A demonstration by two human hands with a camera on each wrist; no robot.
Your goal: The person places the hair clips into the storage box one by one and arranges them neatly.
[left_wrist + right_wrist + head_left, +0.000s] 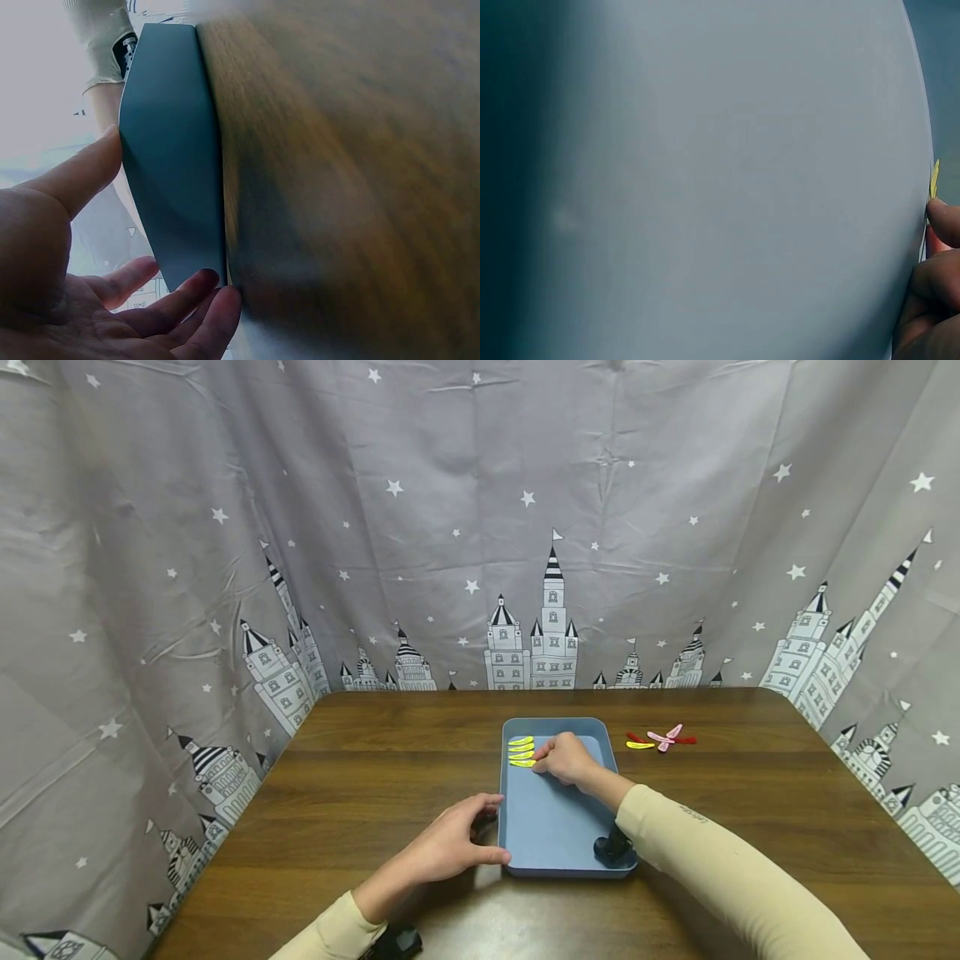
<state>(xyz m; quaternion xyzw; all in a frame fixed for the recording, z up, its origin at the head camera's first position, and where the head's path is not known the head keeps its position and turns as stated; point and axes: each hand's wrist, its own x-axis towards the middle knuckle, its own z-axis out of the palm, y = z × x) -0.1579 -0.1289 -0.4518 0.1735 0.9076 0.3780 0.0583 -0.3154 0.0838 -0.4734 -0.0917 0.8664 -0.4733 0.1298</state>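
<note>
Several yellow snap hair clips (521,748) lie in a column at the far left of a blue-grey tray (558,827). My right hand (568,760) reaches into the tray and pinches the right end of the nearest yellow hair clip (522,763). In the right wrist view, that clip (934,178) sticks out past the thumb; most of the hand is outside the frame. At the tray's left side, my left hand (450,842) has its fingers spread and relaxed. Its thumb touches the tray's outer wall (169,150) near the rim, and its fingertips lie along the same side.
Right of the tray, on the wooden table (390,752), lie a yellow clip (640,746), crossed pink clips (664,739) and red clips (686,741). A grey curtain (420,527) with castles and stars hangs behind. A black wrist device (613,848) overlaps the tray's near right corner.
</note>
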